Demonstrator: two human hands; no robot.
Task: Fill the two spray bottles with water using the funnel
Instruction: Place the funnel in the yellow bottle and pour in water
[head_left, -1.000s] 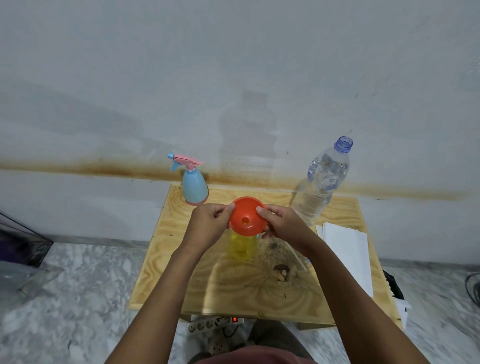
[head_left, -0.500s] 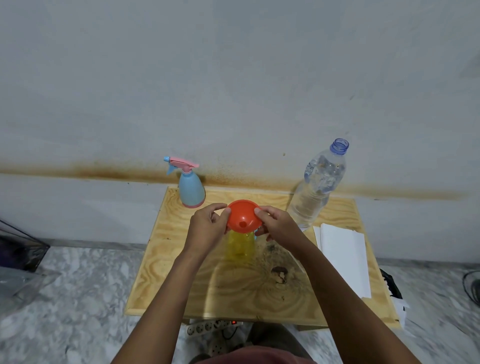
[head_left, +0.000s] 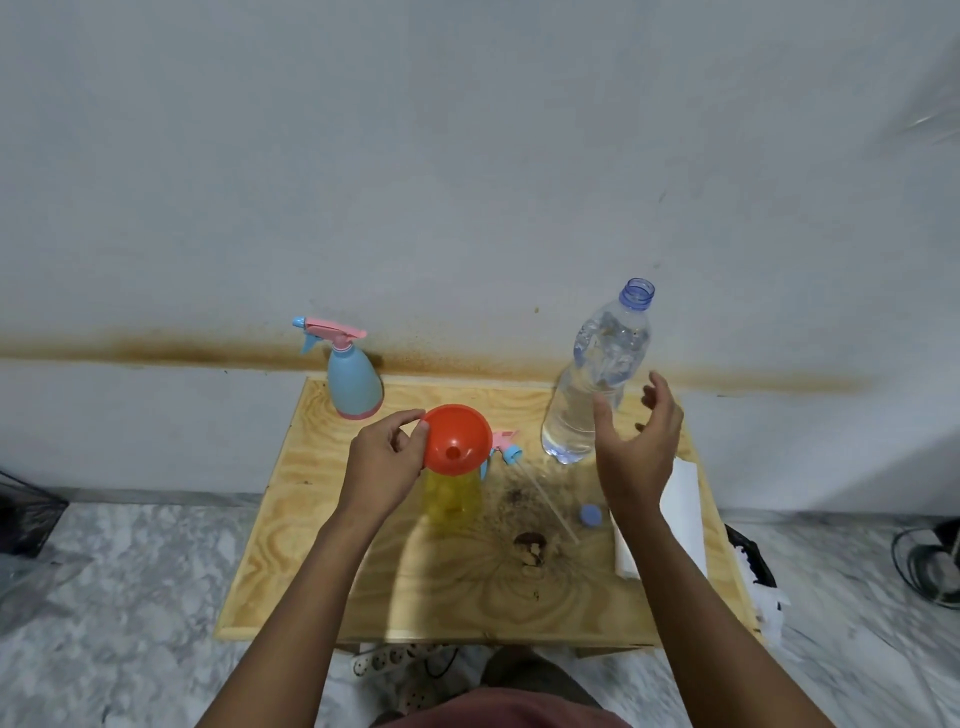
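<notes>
The left hand (head_left: 384, 462) pinches the rim of the round orange plastic funnel (head_left: 457, 439) seated in the yellow translucent spray bottle (head_left: 453, 500) on the light plywood table (head_left: 415, 587). The right hand (head_left: 636, 447), fingers spread, hovers just beside the uncapped clear plastic water bottle (head_left: 597, 379).

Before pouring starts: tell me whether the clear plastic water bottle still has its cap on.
No: the clear plastic water bottle has an open neck.
</notes>
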